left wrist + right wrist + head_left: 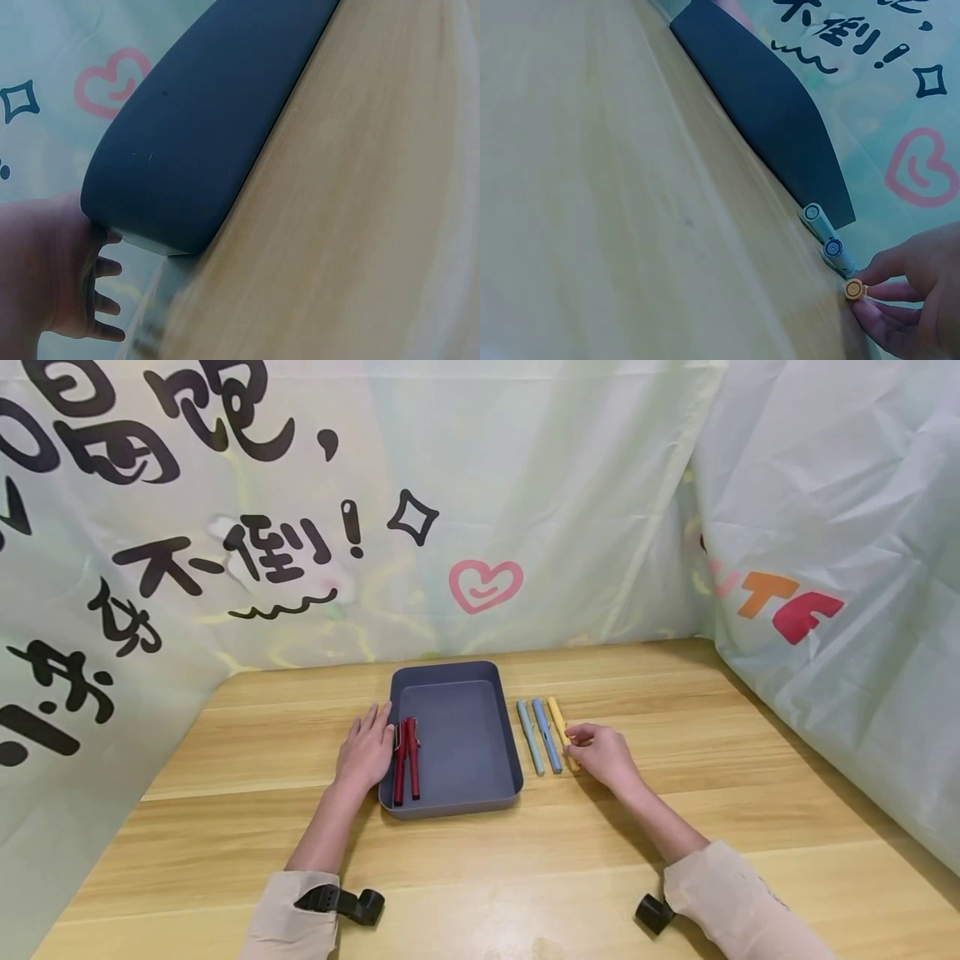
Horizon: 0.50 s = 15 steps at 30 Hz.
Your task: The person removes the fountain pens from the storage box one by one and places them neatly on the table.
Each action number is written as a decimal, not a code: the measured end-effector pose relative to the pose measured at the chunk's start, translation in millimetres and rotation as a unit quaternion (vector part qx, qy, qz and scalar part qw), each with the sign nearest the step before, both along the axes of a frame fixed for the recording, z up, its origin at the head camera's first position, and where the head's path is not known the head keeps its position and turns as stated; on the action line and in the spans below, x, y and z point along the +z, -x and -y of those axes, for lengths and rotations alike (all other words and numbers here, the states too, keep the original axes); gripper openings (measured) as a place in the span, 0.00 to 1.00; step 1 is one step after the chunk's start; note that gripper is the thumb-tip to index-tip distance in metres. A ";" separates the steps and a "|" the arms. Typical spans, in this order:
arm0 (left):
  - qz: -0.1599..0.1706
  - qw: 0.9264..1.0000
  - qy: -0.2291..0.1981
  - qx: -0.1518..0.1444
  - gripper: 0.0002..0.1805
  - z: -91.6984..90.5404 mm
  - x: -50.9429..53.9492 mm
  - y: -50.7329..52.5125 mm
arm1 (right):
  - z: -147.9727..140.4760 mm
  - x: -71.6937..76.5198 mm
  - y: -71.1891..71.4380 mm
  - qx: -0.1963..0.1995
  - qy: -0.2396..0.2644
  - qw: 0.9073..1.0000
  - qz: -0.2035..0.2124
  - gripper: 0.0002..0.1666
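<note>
Yellow pen (pixel 556 713) in right fingers (pixel 889 264), two bluish pens (pixel 547 737), two red pens (pixel 401 770)

A slim yellow pen (pixel 557 717) is lying beside a blue pen (pixel 547 739). A grey rectangular tray (pixel 463 739) is holding two red pens (pixel 414 767).

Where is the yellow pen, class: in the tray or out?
Out. The yellow pen is beside the blue pen, right of the tray, pinched by the right hand.
</note>
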State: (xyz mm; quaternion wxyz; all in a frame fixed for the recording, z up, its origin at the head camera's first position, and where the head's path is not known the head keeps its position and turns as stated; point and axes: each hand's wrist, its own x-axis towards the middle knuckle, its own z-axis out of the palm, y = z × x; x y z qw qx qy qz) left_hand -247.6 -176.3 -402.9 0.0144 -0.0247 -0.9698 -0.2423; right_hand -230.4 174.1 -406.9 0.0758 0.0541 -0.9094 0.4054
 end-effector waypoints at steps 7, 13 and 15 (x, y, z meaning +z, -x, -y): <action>0.004 1.000 -0.002 0.000 0.27 0.3 1.6 -0.2 | 1.2 -0.5 -0.1 -0.003 0.009 1.000 0.001 0.14; 0.007 1.000 0.001 0.003 0.27 0.8 0.5 0.6 | 1.0 -1.7 0.0 -0.003 0.017 1.000 0.001 0.14; 0.007 1.000 0.001 0.002 0.27 0.4 0.4 0.6 | 0.5 -2.0 0.1 -0.003 0.016 1.000 0.000 0.14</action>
